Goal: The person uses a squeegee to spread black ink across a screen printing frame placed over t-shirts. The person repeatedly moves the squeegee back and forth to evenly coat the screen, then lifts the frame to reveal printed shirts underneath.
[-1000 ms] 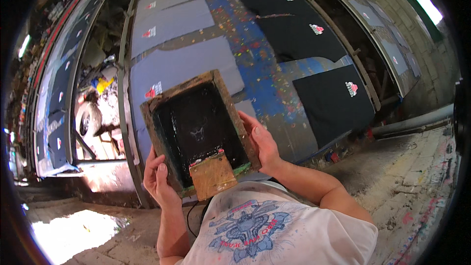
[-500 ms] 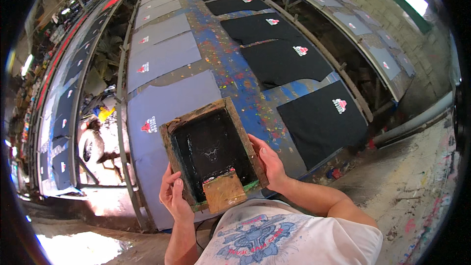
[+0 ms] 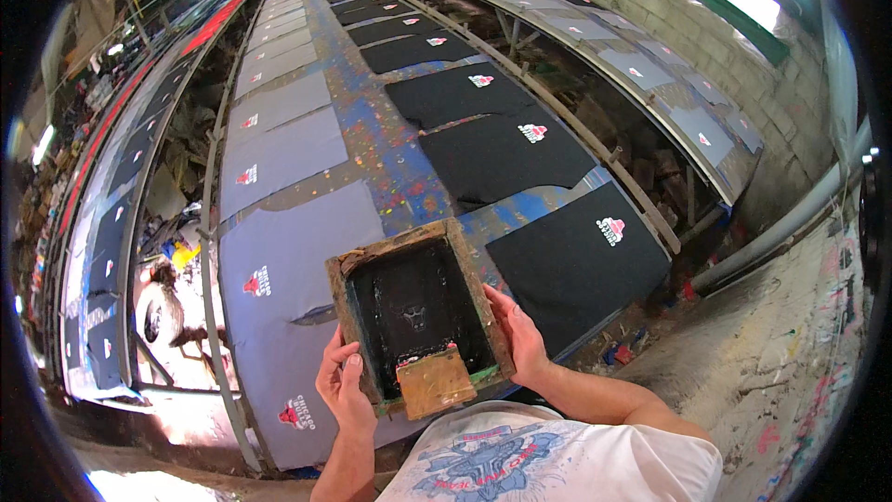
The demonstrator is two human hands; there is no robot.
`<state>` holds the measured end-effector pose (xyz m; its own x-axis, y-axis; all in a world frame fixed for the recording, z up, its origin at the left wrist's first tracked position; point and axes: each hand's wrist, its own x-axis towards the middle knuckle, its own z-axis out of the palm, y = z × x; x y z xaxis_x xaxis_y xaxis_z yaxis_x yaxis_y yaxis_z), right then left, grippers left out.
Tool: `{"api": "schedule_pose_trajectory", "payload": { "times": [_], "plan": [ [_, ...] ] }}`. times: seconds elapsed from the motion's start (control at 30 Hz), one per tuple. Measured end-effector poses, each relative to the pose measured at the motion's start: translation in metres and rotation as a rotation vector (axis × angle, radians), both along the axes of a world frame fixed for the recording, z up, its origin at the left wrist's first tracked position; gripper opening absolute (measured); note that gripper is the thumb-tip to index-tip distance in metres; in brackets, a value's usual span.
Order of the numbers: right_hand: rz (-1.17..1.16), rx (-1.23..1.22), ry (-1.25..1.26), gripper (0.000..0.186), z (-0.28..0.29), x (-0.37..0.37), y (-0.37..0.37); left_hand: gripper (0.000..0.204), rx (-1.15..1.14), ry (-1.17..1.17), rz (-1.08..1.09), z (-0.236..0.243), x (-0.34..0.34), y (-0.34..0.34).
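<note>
My left hand [image 3: 346, 376] and my right hand [image 3: 520, 339] grip opposite sides of a small wooden screen-printing frame [image 3: 413, 297], worn and ink-stained, with dark mesh bearing a faint bull-head outline. A wooden squeegee block [image 3: 435, 381] rests in its lower end. Beneath and beyond it, grey fabric panels [image 3: 302, 223] lie along the left side of a long paint-spattered table [image 3: 381, 158], each with a small red-and-white printed logo. Black panels [image 3: 567, 270] with similar logos line the right side.
Parallel tables run left [image 3: 98, 251] and right [image 3: 623, 46] with more panels. A wooden rail [image 3: 548, 98] edges the middle table. A grey pipe [image 3: 757, 242] and block wall [image 3: 725, 102] stand at right. Clutter and a tyre [image 3: 158, 311] sit in the left gap.
The view has tilted up, showing more of the tables' far ends. The screen frame and both hands sit lower and further right in the picture, still gripped the same way.
</note>
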<state>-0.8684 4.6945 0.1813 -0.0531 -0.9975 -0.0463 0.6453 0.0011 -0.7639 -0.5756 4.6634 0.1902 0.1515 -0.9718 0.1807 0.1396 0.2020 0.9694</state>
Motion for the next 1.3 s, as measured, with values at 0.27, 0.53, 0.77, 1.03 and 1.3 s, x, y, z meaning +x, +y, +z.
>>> {"api": "schedule_pose_trajectory", "payload": {
  "times": [0.27,0.53,0.77,1.03,1.3],
  "plan": [
    [-0.012,-0.059,0.043,0.075,-0.020,-0.152,-0.014,0.020,-0.042,-0.054,0.022,-0.006,-0.152,-0.005],
    [-0.088,-0.100,0.050,0.070,-0.020,-0.306,0.015,0.020,-0.102,-0.044,-0.048,0.002,-0.309,0.006],
    [-0.148,-0.107,0.048,0.073,-0.025,-0.356,0.041,0.020,-0.090,-0.088,-0.093,0.011,-0.361,0.020],
    [-0.225,-0.094,0.096,0.074,-0.006,-0.359,0.065,0.018,-0.045,0.078,-0.199,-0.003,-0.374,0.019],
    [-0.176,-0.013,0.149,0.078,-0.006,-0.397,0.069,0.017,-0.051,0.087,-0.137,-0.019,-0.405,0.033]
  ]
}}
